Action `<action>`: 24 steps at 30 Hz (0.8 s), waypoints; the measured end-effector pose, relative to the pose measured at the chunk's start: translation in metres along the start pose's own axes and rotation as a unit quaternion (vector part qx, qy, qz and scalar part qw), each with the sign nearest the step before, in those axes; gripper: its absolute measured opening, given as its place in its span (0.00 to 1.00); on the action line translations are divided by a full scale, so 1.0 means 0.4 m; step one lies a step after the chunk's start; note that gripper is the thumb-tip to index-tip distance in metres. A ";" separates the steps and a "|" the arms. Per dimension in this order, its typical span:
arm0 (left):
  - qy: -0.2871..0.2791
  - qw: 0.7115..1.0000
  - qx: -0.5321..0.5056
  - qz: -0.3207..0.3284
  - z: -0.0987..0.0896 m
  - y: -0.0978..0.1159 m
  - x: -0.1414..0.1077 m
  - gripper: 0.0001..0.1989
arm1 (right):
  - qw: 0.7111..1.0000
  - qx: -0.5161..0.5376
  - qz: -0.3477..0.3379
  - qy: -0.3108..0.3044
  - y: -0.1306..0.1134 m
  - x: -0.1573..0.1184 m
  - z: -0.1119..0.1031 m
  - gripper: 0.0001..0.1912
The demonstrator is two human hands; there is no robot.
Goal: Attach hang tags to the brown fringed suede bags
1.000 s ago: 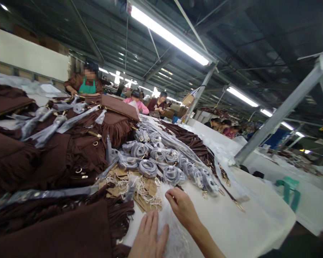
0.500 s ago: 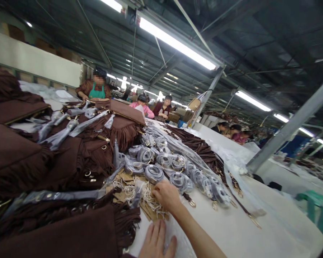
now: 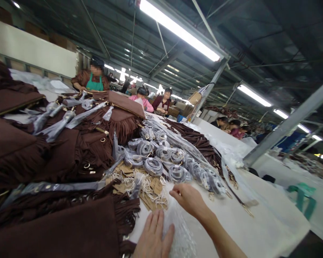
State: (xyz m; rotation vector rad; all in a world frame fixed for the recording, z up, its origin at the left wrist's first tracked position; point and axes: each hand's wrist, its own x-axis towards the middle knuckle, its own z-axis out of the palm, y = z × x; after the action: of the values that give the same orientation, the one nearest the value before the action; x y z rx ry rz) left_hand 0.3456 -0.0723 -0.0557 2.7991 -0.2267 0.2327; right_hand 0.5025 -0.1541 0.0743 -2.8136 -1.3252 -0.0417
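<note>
My left hand (image 3: 153,234) lies flat, fingers stretched, at the near edge of a pile of brown cardboard tags with white strings (image 3: 150,190). Beside its thumb is clear plastic film (image 3: 177,227). My right hand (image 3: 191,200) is curled, thumb and fingers together, just right of the tags and against the edge of the film. What it holds, if anything, is hidden. Behind the hands sit several coiled straps in plastic wrap (image 3: 153,166). To the left lies a dark brown fringed bag (image 3: 70,229).
More brown fringed bags (image 3: 13,143) are heaped on the left. Long brown straps with metal clips (image 3: 196,141) run along the white table (image 3: 231,222). A metal post (image 3: 285,129) rises at right. A co-worker in a green apron (image 3: 94,82) and other people are farther back.
My right hand has moved right, off the tags, and the film by its fingertips now shows. My left hand stays flat in nearly the same place. The view has shifted slightly.
</note>
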 end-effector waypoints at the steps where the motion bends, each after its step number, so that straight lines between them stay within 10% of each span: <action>1: -0.011 1.000 -0.010 -0.004 -0.009 0.003 0.001 0.35 | 1.000 -0.001 0.003 0.001 -0.002 -0.011 0.013 0.10; 17: 0.031 0.997 0.073 0.018 0.020 -0.013 0.001 0.30 | 0.988 0.140 -0.051 0.026 -0.038 -0.052 0.063 0.08; 24: 0.200 0.969 0.142 0.039 0.086 -0.046 0.002 0.28 | 0.928 0.356 -0.038 0.106 0.059 -0.040 -0.084 0.19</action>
State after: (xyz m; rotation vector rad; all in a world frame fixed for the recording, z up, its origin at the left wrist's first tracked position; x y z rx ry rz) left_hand 0.3542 -0.0663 -0.0932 2.9398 -0.2209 0.9026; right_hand 0.5100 -0.1826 0.1068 -2.0819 -1.1029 0.1085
